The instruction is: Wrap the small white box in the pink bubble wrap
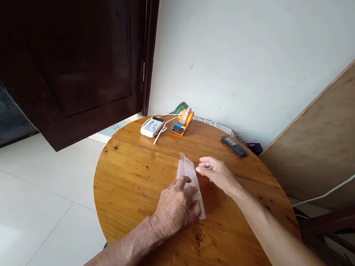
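A small pale, translucent folded sheet [189,171] lies near the middle of a round wooden table [137,176]. My left hand [176,206] rests on the sheet's near end, fingers curled and pressing it down onto the wood. My right hand [214,171] is just right of the sheet, fingers curled, fingertips touching its right edge about halfway along. The sheet's far end sticks up slightly past both hands.
At the table's far edge sit a white device [152,126] with a white cable and an orange and blue object [182,123]. A dark blurred item [234,146] lies by the white wall. A dark wooden door [75,59] stands behind. A wooden board [338,132] leans at right.
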`<action>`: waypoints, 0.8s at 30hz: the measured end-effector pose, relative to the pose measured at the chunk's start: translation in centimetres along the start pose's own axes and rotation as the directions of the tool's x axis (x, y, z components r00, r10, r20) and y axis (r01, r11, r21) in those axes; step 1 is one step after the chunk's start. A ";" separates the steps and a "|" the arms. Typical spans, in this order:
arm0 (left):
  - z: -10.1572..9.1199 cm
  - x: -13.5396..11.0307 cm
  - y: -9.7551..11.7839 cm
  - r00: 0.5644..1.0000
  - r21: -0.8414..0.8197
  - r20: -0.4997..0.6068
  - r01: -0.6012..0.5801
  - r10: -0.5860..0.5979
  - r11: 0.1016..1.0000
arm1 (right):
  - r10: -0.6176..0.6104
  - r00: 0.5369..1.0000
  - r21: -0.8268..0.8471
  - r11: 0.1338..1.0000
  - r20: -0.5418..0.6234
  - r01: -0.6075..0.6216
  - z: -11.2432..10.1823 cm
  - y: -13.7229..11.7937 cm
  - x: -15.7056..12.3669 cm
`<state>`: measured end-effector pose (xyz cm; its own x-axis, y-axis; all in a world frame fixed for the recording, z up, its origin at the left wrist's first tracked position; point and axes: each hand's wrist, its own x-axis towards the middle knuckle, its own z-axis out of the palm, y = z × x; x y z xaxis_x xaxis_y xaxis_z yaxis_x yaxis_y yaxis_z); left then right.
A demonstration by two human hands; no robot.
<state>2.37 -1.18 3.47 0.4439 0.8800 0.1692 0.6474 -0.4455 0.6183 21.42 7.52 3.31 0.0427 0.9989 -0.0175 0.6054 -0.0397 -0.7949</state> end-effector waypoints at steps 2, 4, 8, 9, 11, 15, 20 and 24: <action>0.1 0.0 0.0 1.000 -0.006 -0.024 -0.015 0.014 1.000 | 0.122 0.991 0.063 0.990 0.051 -0.125 0.1 -0.5 0.3; 0.1 0.0 0.0 0.999 -0.012 -0.038 -0.025 0.025 1.000 | 0.170 0.980 0.097 0.979 0.100 -0.179 0.5 -1.2 0.7; 0.1 0.0 0.0 0.999 -0.026 -0.037 -0.036 0.035 0.999 | 0.206 0.956 0.105 0.967 0.211 -0.231 1.1 -2.5 1.7; 0.1 0.0 0.0 0.998 -0.029 -0.040 -0.045 0.044 0.999 | 0.212 0.947 0.105 0.964 0.242 -0.242 1.2 -2.7 1.9; 0.2 0.0 -0.1 0.997 -0.027 -0.056 -0.063 0.061 0.998 | 0.211 0.934 0.112 0.961 0.290 -0.252 1.4 -2.7 2.1; 0.2 0.2 0.0 0.997 0.007 -0.040 -0.069 0.069 0.998 | 0.147 0.952 0.160 0.968 0.269 -0.194 2.1 -2.2 2.3; -0.2 0.4 0.2 0.999 0.029 0.034 -0.006 0.005 1.000 | 0.070 0.977 0.211 0.971 0.202 -0.113 2.4 -2.2 1.8; 0.1 0.3 -0.2 0.999 0.005 0.032 -0.002 0.002 1.000 | -0.083 0.978 0.374 0.927 0.190 0.006 1.2 -3.2 0.0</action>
<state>2.47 -0.81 3.34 0.4649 0.8732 0.1462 0.6496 -0.4485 0.6139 18.53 7.65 5.13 -0.1596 0.9849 -0.0668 0.2645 -0.0225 -0.9641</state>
